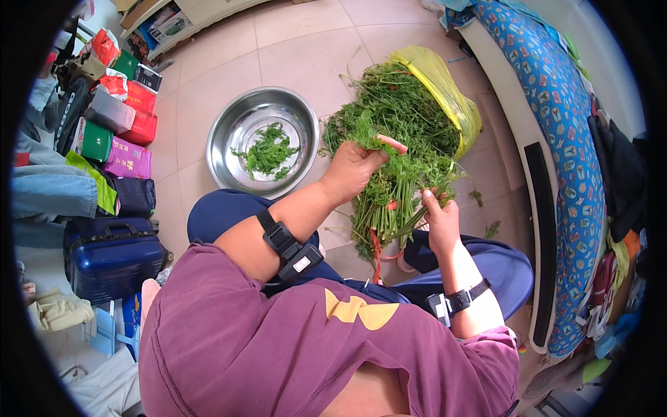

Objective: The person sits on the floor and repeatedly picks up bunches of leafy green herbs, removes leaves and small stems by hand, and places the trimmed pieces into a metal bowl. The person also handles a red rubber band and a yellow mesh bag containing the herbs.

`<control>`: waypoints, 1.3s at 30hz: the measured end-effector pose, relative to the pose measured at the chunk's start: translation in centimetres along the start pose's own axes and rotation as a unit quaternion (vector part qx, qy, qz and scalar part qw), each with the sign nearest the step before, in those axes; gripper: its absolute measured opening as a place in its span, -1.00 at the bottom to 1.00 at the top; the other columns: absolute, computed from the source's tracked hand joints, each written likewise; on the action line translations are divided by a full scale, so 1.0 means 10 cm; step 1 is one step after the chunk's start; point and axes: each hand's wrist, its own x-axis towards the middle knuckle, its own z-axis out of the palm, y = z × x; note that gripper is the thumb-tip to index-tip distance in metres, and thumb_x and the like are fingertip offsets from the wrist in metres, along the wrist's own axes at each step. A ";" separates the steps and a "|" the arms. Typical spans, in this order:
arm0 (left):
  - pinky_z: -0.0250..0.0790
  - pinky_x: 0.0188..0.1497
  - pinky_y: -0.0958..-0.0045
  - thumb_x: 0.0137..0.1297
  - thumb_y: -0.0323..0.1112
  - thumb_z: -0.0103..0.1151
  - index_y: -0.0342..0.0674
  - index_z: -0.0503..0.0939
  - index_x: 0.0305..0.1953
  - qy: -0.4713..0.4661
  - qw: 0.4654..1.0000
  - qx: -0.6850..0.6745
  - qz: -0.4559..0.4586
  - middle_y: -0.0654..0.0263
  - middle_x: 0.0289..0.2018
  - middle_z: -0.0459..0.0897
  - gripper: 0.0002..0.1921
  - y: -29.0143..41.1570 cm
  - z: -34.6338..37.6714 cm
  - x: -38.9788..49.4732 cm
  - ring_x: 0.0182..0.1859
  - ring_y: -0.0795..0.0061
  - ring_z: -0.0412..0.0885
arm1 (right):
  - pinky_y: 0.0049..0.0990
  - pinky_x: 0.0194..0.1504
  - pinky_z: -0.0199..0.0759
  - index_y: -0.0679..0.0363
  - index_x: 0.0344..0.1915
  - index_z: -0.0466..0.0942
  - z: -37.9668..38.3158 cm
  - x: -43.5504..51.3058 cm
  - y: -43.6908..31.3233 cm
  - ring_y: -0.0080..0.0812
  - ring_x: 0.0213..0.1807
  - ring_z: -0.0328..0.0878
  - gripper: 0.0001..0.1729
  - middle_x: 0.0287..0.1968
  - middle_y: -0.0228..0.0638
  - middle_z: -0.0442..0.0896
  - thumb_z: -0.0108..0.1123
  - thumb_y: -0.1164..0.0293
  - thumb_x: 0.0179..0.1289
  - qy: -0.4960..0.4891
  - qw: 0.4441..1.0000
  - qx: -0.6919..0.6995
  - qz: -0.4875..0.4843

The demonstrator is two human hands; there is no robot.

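My left hand (350, 171) pinches a feathery green leaf sprig (369, 130) above the heap. Lower and to the right, my right hand (442, 218) grips leafy green stems (414, 221) between thumb and fingers. Under both hands lies a large heap of feathery leafy greens (401, 107), with stem ends pointing towards me. Red ties (376, 250) hang around some of the stems. A yellow plastic bag (466, 112) wraps the heap's far right side. Left of the heap stands a stainless steel basin (221, 138) holding a small pile of picked leaves (270, 151).
Boxes and bags (130, 156) line the left side, with a blue suitcase (114, 255) nearer me. A bed edge with a blue patterned cover (568, 156) bounds the right. Leaf scraps (491, 229) lie on the tiled floor (219, 68). A cabinet (208, 15) stands at the back.
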 end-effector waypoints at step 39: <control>0.38 -0.40 0.27 -0.19 -0.31 0.26 -0.25 0.53 -0.44 -0.082 0.889 0.428 0.139 0.16 -0.53 0.51 -0.77 -0.23 0.18 -0.13 -0.43 0.12 0.52 | -0.53 -0.33 0.34 0.29 -0.34 0.56 0.05 -0.02 0.01 -0.64 -0.42 0.41 -0.87 -0.49 -0.47 0.58 0.17 0.44 0.20 -0.083 0.971 -0.171 -0.145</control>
